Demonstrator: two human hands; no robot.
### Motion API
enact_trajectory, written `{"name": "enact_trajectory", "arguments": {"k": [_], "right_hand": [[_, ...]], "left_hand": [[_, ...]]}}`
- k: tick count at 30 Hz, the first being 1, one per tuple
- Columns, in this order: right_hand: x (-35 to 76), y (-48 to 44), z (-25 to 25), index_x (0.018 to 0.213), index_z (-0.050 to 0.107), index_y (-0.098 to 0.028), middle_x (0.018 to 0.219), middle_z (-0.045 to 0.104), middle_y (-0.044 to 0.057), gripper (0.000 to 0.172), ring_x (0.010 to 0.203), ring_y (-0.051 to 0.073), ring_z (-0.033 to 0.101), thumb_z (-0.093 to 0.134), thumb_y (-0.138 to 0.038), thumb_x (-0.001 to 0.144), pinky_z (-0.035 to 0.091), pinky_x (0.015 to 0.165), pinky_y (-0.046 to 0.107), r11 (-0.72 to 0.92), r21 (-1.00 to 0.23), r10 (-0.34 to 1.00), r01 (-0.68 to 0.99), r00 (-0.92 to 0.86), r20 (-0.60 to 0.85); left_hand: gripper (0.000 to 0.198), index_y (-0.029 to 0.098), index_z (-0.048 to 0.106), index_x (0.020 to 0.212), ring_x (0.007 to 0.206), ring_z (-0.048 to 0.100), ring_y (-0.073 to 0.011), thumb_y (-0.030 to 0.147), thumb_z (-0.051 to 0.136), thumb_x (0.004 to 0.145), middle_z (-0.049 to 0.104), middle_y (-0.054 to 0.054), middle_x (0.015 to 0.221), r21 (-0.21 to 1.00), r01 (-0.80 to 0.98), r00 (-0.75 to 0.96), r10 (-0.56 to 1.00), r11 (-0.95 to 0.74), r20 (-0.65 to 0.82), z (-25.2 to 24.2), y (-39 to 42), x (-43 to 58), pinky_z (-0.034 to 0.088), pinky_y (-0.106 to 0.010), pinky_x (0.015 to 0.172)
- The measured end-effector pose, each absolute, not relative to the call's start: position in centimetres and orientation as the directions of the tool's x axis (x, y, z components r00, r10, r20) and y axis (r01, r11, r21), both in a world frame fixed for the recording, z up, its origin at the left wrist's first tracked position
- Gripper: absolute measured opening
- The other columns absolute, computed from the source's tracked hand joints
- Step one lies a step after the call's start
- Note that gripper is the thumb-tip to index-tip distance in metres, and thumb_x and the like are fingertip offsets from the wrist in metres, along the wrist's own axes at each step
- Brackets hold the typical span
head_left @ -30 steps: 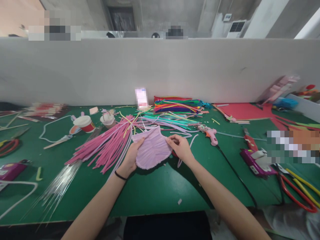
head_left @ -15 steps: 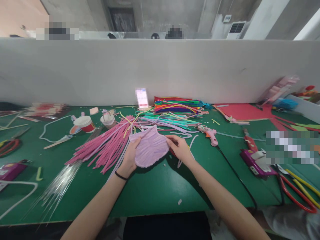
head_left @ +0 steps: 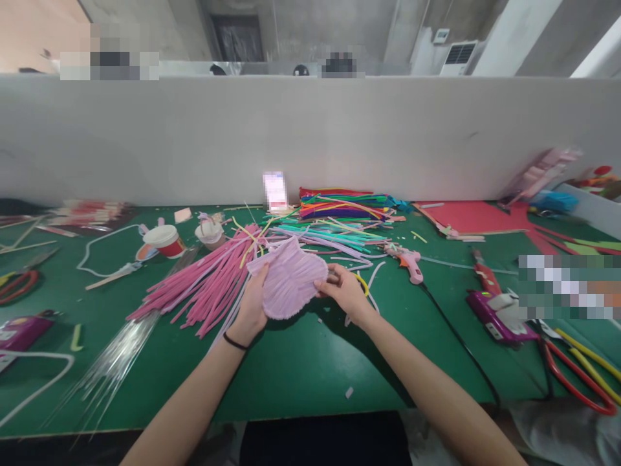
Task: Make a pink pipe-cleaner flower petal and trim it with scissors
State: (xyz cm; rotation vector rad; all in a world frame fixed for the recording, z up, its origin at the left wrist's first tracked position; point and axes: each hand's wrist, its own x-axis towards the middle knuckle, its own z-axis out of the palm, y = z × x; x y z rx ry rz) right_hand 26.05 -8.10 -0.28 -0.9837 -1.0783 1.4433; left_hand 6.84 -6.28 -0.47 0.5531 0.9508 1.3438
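Observation:
A lilac, heart-like petal piece [head_left: 294,281], made of fuzzy pipe cleaners laid side by side, is held above the table between both hands. My left hand [head_left: 253,304] grips its left edge, thumb on the front and fingers behind. My right hand [head_left: 347,291] pinches the right edge, with the thumb on the front face and the fingers partly hidden behind. Just left of the piece lies a bundle of pink pipe cleaners [head_left: 213,278]. Behind my right hand, the yellow handle of a tool [head_left: 362,285] shows in part.
A pink glue gun [head_left: 411,265] lies to the right with its black cord trailing forward. Purple power strip [head_left: 502,317] and red-yellow scissors [head_left: 577,369] sit farther right. Thin metal wires [head_left: 116,349], a paper cup [head_left: 167,241] and colored pipe cleaners [head_left: 344,206] occupy the left and back.
The petal piece has tilted and shifted slightly left and up. My right thumb has slid inward and lower along its right edge, while my left hand keeps its hold.

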Motion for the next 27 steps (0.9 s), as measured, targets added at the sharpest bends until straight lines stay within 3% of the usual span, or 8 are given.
{"name": "enact_trajectory", "arguments": {"k": [3,6,10,15,21,27], "right_hand": [[26.2,-7.94,-0.15,0.092,0.058,-0.022,0.078,0.072,-0.002,0.042,0.068,0.015,0.067,0.082,-0.034,0.059,0.058,0.066,0.031,-0.029,-0.945,0.999,-0.325,-0.049,-0.014],[26.5,-7.6,-0.19,0.093,0.058,-0.022,0.081,0.073,-0.001,0.045,0.071,0.016,0.067,0.084,-0.033,0.058,0.058,0.066,0.03,0.002,-0.919,0.998,-0.395,0.057,-0.022],[26.71,-7.34,-0.38,0.093,0.058,-0.022,0.086,0.073,-0.001,0.044,0.073,0.014,0.068,0.084,-0.031,0.058,0.058,0.07,0.028,0.031,-0.892,0.989,-0.451,0.141,-0.037],[26.66,-7.5,-0.17,0.092,0.06,-0.022,0.08,0.072,-0.003,0.043,0.068,0.012,0.066,0.084,-0.032,0.058,0.058,0.068,0.027,0.035,-0.885,0.988,-0.465,0.147,-0.038],[26.12,-8.01,0.12,0.095,0.068,-0.018,0.09,0.073,0.003,0.043,0.067,0.016,0.065,0.081,-0.044,0.062,0.057,0.057,0.03,-0.051,-0.937,0.996,-0.347,0.045,-0.071],[25.77,-7.94,-0.36,0.098,0.068,-0.019,0.095,0.074,0.004,0.044,0.071,0.017,0.066,0.078,-0.046,0.066,0.057,0.062,0.031,0.054,-0.933,0.989,-0.356,0.151,0.0]], "left_hand": [[0.039,0.016,0.067,0.113,0.101,0.068,-0.0257,0.04,0.064,0.082,0.073,-0.011,0.108,0.829,-0.547,-0.035,0.987,0.113,-0.158,-0.23,-6.59,7.17,0.055,-0.037,0.088],[0.034,0.016,0.071,0.098,0.085,0.07,-0.0217,0.041,0.073,0.075,0.075,-0.008,0.095,0.876,-0.478,-0.032,0.995,0.07,-0.097,-0.26,-6.77,7.05,0.057,-0.03,0.072],[0.03,0.016,0.071,0.089,0.066,0.067,-0.0138,0.036,0.079,0.068,0.074,-0.004,0.082,0.926,-0.377,-0.054,0.997,0.025,-0.048,-0.48,-6.73,6.64,0.051,-0.021,0.057],[0.035,0.013,0.072,0.088,0.061,0.063,-0.0119,0.037,0.082,0.064,0.072,-0.004,0.077,0.944,-0.329,-0.086,0.996,-0.015,-0.014,-0.42,-6.82,6.7,0.049,-0.021,0.056],[0.04,0.013,0.073,0.092,0.061,0.062,-0.0128,0.04,0.082,0.063,0.071,-0.003,0.074,0.976,-0.216,-0.148,0.989,-0.04,0.007,-0.66,-6.75,6.61,0.049,-0.022,0.055],[0.043,0.013,0.07,0.097,0.062,0.065,-0.0162,0.043,0.079,0.067,0.072,-0.004,0.074,0.985,-0.172,-0.095,0.996,-0.017,0.001,-0.37,-6.94,6.8,0.054,-0.026,0.056]]}}
